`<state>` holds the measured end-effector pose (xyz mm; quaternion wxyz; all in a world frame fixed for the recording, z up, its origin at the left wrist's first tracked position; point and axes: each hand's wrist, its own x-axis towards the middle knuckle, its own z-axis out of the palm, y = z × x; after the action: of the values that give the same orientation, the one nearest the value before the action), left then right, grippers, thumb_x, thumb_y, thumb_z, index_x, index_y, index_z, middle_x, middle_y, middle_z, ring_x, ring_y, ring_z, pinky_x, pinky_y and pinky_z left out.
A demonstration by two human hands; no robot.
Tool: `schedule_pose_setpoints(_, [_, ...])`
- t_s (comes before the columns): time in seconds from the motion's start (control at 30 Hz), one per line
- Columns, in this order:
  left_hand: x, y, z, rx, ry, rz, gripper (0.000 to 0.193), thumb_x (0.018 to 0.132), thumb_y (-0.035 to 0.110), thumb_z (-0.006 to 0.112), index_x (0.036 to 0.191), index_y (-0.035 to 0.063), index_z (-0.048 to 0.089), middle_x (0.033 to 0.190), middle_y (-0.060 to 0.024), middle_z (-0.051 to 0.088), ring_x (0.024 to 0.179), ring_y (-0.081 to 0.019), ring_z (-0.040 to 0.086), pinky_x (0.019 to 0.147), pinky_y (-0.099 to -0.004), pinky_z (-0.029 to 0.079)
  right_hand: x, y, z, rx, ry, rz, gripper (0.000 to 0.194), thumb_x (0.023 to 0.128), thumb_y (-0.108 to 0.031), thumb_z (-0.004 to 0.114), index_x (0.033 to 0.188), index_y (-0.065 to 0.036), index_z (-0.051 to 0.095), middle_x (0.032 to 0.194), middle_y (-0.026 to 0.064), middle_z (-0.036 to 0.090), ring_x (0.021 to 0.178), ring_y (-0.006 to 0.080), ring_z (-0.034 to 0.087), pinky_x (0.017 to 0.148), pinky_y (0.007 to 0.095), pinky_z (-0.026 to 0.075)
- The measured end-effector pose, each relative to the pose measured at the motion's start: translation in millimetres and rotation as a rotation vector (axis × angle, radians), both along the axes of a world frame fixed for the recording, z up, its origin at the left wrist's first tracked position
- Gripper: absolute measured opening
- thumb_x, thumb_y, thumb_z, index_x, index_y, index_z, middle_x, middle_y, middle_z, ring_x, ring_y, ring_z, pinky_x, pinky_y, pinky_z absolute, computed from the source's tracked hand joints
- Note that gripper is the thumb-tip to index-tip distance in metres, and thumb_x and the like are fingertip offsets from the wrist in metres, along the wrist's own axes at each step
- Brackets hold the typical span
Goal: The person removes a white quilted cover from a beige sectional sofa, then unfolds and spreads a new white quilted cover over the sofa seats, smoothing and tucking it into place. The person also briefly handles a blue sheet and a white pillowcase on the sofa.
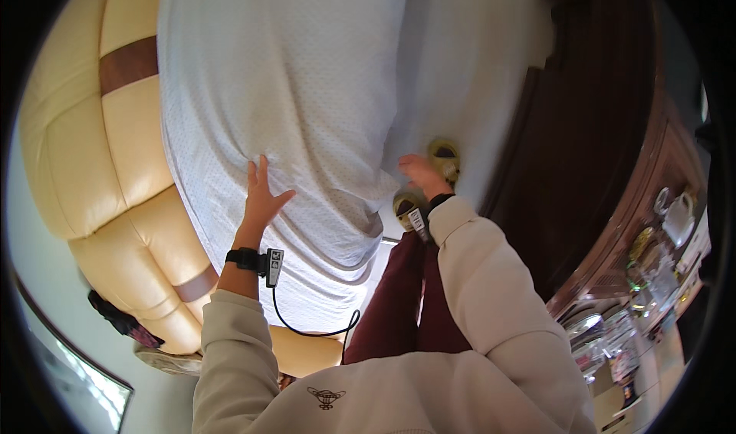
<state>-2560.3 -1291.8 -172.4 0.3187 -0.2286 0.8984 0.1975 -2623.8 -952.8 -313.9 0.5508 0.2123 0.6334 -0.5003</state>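
Note:
A white patterned cloth sheet [299, 89] is spread over the seat of a cream leather sofa [75, 152], with soft folds towards me. My left hand [263, 198] is over the cloth, fingers apart and holding nothing; whether the fingertips press on it I cannot tell. Beside the sheet's right edge, above the floor, my right hand [424, 174] reaches out with bent fingers and nothing visible in them. A corner of the cloth sticks out just below those fingertips. Each wrist wears a dark band, and a cable runs from the device [274, 268] on the left one.
Two olive slippers [444, 157] are on my feet on the pale floor [477, 60]. Dark wooden furniture [586, 117] stands along the right, with glassware and a jug [678, 218] beyond it. Dark fabric [123, 319] lies by the sofa's end at left.

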Motion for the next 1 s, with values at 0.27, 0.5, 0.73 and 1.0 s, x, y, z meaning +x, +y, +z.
schedule_pose_setpoints(0.27, [-7.6, 7.2, -4.4, -0.111, -0.076, -0.089, 0.109, 0.068, 0.032, 0.079, 0.146, 0.002, 0.009, 0.146, -0.0337, 0.011, 0.137, -0.0434, 0.015, 0.108, -0.0431, 0.027, 82.6, -29.9, -10.0, -0.25, -0.124, -0.402, 0.064, 0.068, -0.022, 0.075, 0.122, 0.005, 0.052, 0.122, 0.0155, 0.056, 0.11, 0.0243, 0.053, 0.095, 0.0314, 0.038])
schedule_pose_setpoints(0.5, [-13.3, 1.4, 2.8, -0.048, -0.115, -0.099, 0.105, 0.069, 0.033, 0.078, 0.146, 0.0034, 0.012, 0.147, -0.0299, 0.015, 0.138, -0.0402, 0.015, 0.109, -0.0428, 0.025, 99.3, 28.3, -23.2, -0.319, -0.123, -0.442, 0.03, 0.08, -0.012, 0.063, 0.106, 0.003, 0.063, 0.091, 0.0072, 0.066, 0.091, 0.0188, 0.06, 0.08, 0.033, 0.047])
schedule_pose_setpoints(0.73, [-19.3, -19.6, 2.9, 0.172, -0.101, 0.12, 0.092, 0.072, 0.034, 0.077, 0.141, -0.0011, 0.028, 0.145, -0.0249, 0.026, 0.138, -0.0355, 0.019, 0.111, -0.0425, 0.021, 106.7, 51.9, -37.7, 0.239, 0.344, -0.003, 0.037, 0.076, -0.025, 0.064, 0.101, 0.002, 0.06, 0.093, 0.0192, 0.064, 0.092, 0.0351, 0.06, 0.079, 0.0396, 0.047])
schedule_pose_setpoints(1.0, [-28.7, -10.7, -6.2, -0.096, -0.339, -0.08, 0.122, 0.06, 0.052, 0.08, 0.145, -0.0022, 0.01, 0.146, -0.0304, 0.02, 0.138, -0.0415, 0.016, 0.112, -0.0426, 0.021, -7.7, 95.3, -18.2, 0.114, 0.284, -0.34, 0.032, 0.077, -0.025, 0.065, 0.095, 0.0, 0.061, 0.091, 0.0152, 0.065, 0.086, 0.0296, 0.062, 0.076, 0.0374, 0.048])
